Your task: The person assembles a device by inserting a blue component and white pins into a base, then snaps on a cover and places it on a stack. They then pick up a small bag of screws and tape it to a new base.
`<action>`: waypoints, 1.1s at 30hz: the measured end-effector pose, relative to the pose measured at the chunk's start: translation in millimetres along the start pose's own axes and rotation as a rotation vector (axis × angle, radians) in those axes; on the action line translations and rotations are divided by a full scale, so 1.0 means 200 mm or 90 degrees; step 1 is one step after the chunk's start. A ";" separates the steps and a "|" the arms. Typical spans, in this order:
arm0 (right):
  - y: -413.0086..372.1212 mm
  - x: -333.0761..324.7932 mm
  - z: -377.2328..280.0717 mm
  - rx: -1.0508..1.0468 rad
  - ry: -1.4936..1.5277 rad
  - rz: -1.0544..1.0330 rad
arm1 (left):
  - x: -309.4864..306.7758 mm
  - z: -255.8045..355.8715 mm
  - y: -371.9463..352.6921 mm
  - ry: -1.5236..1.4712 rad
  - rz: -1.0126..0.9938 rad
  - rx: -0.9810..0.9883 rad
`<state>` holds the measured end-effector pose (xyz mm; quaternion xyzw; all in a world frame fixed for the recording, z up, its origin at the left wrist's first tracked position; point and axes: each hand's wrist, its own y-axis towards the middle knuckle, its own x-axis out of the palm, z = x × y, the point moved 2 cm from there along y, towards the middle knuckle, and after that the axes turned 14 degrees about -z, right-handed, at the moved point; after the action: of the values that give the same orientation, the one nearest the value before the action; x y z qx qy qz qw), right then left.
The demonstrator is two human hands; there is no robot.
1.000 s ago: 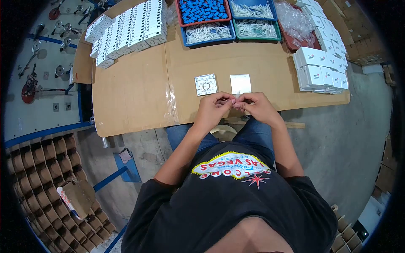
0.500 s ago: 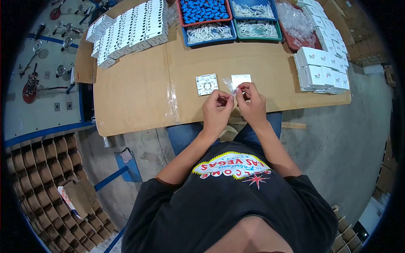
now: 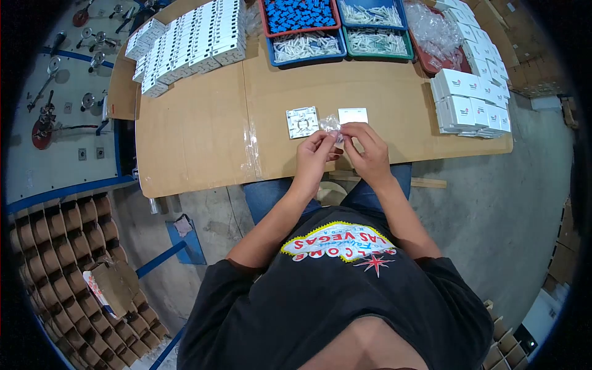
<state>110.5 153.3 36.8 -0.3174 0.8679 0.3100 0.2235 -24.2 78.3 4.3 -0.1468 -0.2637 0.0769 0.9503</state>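
A small clear plastic bag (image 3: 331, 123) is pinched between the thumb and fingers of my left hand (image 3: 314, 158). My right hand (image 3: 369, 153) grips the bag's right side with its fingertips. Whatever lies inside the bag is too small to make out. Just beyond my left fingers, a white square plate (image 3: 302, 123) with cut-outs lies flat on the cardboard. Beyond my right fingers is a plain white square piece (image 3: 353, 115), its near edge partly hidden by the hand.
Cardboard (image 3: 191, 129) covers the tabletop. White square parts (image 3: 191, 43) are stacked at the back left. A red tray of blue pieces (image 3: 300, 15) and trays of white plugs (image 3: 376, 43) stand at the back. Plastic bags (image 3: 435, 31) and white boxes (image 3: 472, 105) occupy the right.
The bag has shifted slightly left and nearer, and now bunches up above my fingertips. My left fingers have turned upward, and my hands are a little farther apart.
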 end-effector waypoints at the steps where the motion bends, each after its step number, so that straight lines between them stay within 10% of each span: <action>1: 0.00 0.00 0.00 0.000 0.000 0.000 | 0.00 -0.01 0.00 0.000 0.000 0.000; 15: -0.03 0.10 0.07 0.379 0.607 0.029 | 0.02 -0.02 0.00 -0.014 0.056 0.135; 33: -0.01 0.13 -0.01 0.410 0.726 -0.013 | 0.03 0.04 -0.02 -0.022 0.102 0.278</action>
<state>93.4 139.2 22.0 -0.3575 0.8965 -0.1848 -0.1852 -23.5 76.9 14.5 0.0430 -0.2444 0.2099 0.9457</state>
